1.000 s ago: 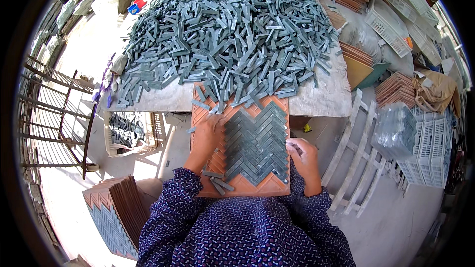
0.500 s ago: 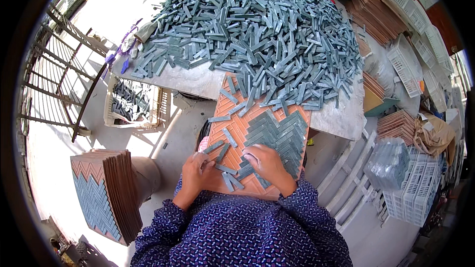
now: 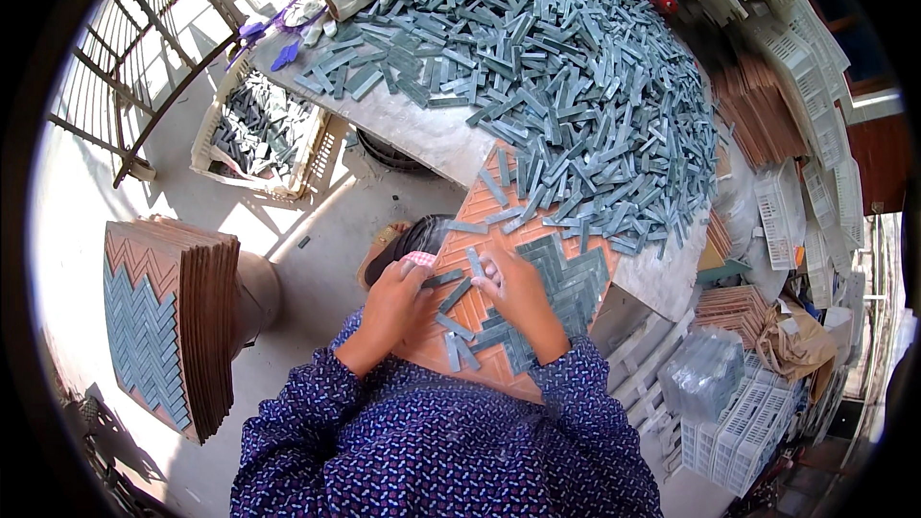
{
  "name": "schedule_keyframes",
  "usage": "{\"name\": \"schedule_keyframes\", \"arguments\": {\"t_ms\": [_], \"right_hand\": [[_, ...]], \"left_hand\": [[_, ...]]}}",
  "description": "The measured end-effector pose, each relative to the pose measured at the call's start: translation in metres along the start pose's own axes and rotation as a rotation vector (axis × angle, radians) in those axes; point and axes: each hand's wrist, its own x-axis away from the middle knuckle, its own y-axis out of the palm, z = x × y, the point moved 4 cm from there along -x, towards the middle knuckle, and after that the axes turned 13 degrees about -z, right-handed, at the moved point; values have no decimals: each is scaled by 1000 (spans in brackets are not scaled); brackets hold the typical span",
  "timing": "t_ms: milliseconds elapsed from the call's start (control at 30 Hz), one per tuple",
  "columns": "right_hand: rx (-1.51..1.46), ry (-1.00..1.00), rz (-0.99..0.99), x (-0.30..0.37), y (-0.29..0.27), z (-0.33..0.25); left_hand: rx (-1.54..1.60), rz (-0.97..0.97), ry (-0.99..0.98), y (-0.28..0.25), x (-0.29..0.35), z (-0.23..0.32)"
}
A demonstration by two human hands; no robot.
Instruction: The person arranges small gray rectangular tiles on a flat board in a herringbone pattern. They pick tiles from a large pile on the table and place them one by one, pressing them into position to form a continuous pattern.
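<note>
A terracotta-coloured grooved board [image 3: 451, 312] slants from my lap up to the table edge. Dark green stone strips [image 3: 566, 278] fill its right part in a herringbone pattern. My right hand [image 3: 518, 295] is over the board's middle, thumb and fingers closed at a loose grey-green stone strip [image 3: 474, 261]. At the board's left edge my left hand [image 3: 395, 302] has its fingers curled, close to another loose strip [image 3: 443, 278]; whether it grips anything is hidden. More loose strips [image 3: 455, 327] lie below, between my hands.
A large heap of stone strips [image 3: 576, 77] covers the table [image 3: 432, 139]. Gloves [image 3: 350, 2] lie at its left edge. On the left are a crate of strips [image 3: 312, 158] and a stack of boards [image 3: 216, 297]. White crates [image 3: 734, 436] and more boards [image 3: 763, 115] stand at right.
My right hand has shifted from the laid herringbone strips up to a loose strip. The view has turned, so the board appears farther right and more slanted. My left hand stays at the board's left edge.
</note>
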Motion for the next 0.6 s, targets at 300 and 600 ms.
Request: {"name": "schedule_keyframes", "arguments": {"t_ms": [300, 600], "right_hand": [[176, -112, -212, 48, 43, -24], [13, 43, -294, 45, 38, -20]], "left_hand": [[-13, 28, 29, 4, 3, -5], [82, -266, 243, 14, 41, 17]]}}
